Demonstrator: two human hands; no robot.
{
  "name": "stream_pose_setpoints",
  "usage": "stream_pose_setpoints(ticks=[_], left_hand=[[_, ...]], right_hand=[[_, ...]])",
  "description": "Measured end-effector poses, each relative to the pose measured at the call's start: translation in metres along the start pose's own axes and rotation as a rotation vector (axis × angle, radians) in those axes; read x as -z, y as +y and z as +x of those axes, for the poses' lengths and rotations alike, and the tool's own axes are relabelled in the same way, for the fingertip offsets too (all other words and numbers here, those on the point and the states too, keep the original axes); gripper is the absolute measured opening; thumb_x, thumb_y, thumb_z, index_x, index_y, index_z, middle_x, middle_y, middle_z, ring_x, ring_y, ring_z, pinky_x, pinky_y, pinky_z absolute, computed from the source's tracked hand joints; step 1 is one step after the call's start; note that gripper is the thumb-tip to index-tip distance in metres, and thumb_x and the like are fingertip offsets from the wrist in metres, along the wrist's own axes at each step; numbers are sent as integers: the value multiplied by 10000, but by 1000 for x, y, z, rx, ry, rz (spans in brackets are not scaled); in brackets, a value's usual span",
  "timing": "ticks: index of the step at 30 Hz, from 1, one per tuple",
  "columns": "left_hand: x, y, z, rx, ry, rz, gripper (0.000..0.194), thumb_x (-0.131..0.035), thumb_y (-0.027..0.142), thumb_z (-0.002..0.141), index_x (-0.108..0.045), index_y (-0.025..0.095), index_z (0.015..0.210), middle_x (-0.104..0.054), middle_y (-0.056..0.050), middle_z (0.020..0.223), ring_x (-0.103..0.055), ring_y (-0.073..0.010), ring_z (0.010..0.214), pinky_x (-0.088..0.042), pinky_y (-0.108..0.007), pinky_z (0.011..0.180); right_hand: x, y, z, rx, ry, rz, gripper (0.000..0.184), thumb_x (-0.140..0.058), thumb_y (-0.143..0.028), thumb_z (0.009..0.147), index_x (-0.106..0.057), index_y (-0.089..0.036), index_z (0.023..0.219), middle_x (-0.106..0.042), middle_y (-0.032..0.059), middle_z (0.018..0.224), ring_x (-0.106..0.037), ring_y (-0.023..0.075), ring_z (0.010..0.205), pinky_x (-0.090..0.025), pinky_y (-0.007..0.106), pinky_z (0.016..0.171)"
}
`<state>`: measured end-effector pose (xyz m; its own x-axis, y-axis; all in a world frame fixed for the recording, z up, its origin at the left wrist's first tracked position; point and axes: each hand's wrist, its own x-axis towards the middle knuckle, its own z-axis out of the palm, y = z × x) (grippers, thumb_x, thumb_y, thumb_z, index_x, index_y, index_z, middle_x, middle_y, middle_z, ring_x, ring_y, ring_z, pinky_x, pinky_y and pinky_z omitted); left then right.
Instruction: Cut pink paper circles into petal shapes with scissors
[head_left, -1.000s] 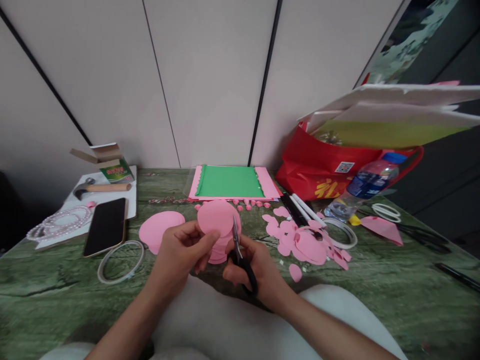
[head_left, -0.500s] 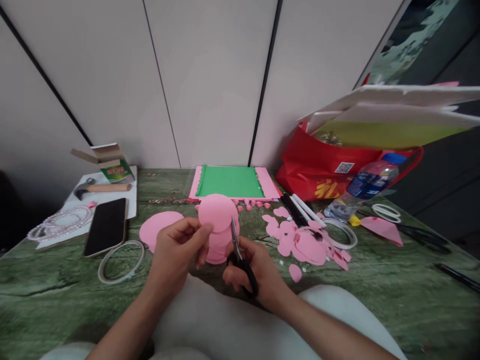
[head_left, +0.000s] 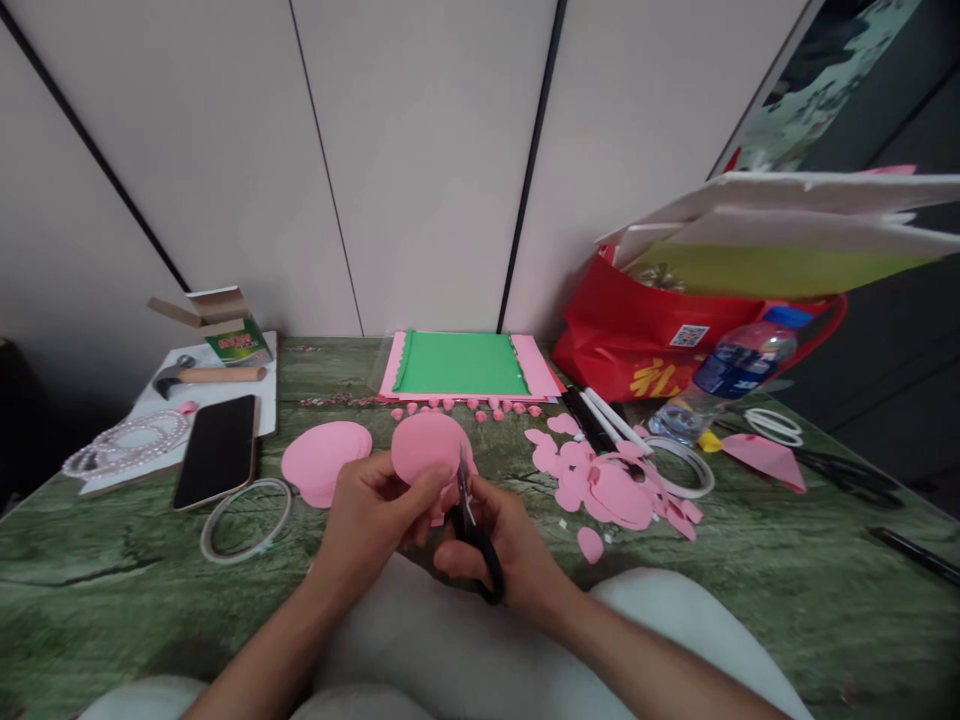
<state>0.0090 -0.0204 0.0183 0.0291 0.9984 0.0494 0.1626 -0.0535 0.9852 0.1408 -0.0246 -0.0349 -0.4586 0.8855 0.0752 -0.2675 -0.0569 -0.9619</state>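
Note:
My left hand [head_left: 371, 510] pinches a round pink paper disc [head_left: 426, 445] and holds it upright above the table's near edge. My right hand [head_left: 504, 548] grips small black-handled scissors [head_left: 471, 525], whose blades point up into the disc's right edge. A flat stack of pink circles [head_left: 324, 458] lies just left of the disc. A heap of pink paper offcuts [head_left: 611, 488] lies to the right of my hands.
On the green marbled table [head_left: 112, 560]: a phone [head_left: 217, 450], a tape ring [head_left: 246, 518], beads [head_left: 124, 445], a hammer [head_left: 206, 375], a small open box [head_left: 225, 325]. Green and pink sheets [head_left: 459, 363] lie at the back; pens [head_left: 600, 420], a bottle [head_left: 731, 375], a red bag [head_left: 660, 335] and black scissors [head_left: 847, 472] sit right.
The disc has turned and dropped slightly in my left hand. The scissors have moved down and left, closer to the disc's edge.

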Motion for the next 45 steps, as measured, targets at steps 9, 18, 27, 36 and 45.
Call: stream_pose_setpoints(ticks=[9, 18, 27, 36, 45], left_hand=[[1, -3, 3, -8, -65, 28, 269, -624, 317, 677, -547, 147, 483, -457, 59, 331, -364, -45, 287, -263, -153, 291], [3, -10, 5, -52, -53, 6, 236, -635, 318, 691, -584, 135, 552, -448, 67, 351, -356, -35, 293, -251, -149, 298], [3, -8, 6, -28, -32, 4, 261, -634, 327, 684, -551, 143, 520, -451, 64, 357, -363, -37, 299, -254, -154, 308], [2, -11, 8, 14, -24, -21, 302, -628, 357, 692, -513, 155, 500, -449, 62, 341, -368, -46, 288, -258, -157, 301], [4, -12, 8, -14, -18, 1, 287, -608, 354, 718, -515, 160, 527, -458, 58, 360, -366, -48, 300, -261, -158, 306]], right_hand=[[1, -12, 2, -13, 53, -91, 500, -750, -454, 535, -467, -188, 849, -507, -24, 664, -431, 102, 559, -337, 219, 505], [3, -10, 1, -9, 49, -82, 444, -742, -402, 553, -443, -195, 807, -422, -73, 564, -318, 73, 472, -254, 194, 443], [4, -9, 2, 3, 56, -115, 372, -704, -391, 595, -451, -197, 787, -473, -39, 622, -369, 86, 514, -300, 201, 461], [7, -4, 0, -24, 66, -98, 341, -692, -391, 621, -448, -190, 750, -426, -72, 526, -320, 66, 454, -243, 187, 424], [6, -4, 0, -51, 89, -101, 322, -678, -388, 618, -453, -190, 736, -470, -72, 495, -373, 62, 402, -277, 174, 383]])
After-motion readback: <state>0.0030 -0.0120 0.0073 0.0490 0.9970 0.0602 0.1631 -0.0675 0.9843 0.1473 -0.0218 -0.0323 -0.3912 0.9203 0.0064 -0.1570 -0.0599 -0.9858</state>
